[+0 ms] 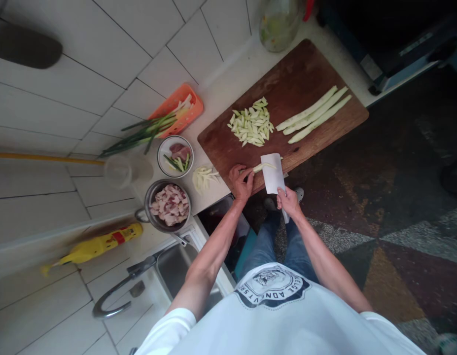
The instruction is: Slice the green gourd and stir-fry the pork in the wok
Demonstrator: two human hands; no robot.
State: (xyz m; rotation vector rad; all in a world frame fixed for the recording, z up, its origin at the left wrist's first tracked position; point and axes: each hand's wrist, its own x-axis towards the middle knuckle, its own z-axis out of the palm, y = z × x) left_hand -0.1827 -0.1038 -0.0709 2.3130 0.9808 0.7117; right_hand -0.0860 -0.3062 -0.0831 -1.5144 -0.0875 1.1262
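A pale vegetable strip (261, 167) is pinned on the board (305, 74) by the curled left hand (242, 181), best kept tucked from the cleaver (272, 172) gripped in the right hand (288, 201).

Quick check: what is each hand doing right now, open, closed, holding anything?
Left hand: closed on the end of a pale vegetable strip, pinning it to the cutting board.
Right hand: closed grip on the cleaver, blade over the strip.

Cleaver (273, 172) in the right hand (288, 201) looks like dull, matt metal. Just past both hands the chopping board (287, 79) is dark worn wood. Left of the left hand (242, 180), a shiny metal pot (154, 219) and a glossy orange plastic basket (176, 101).
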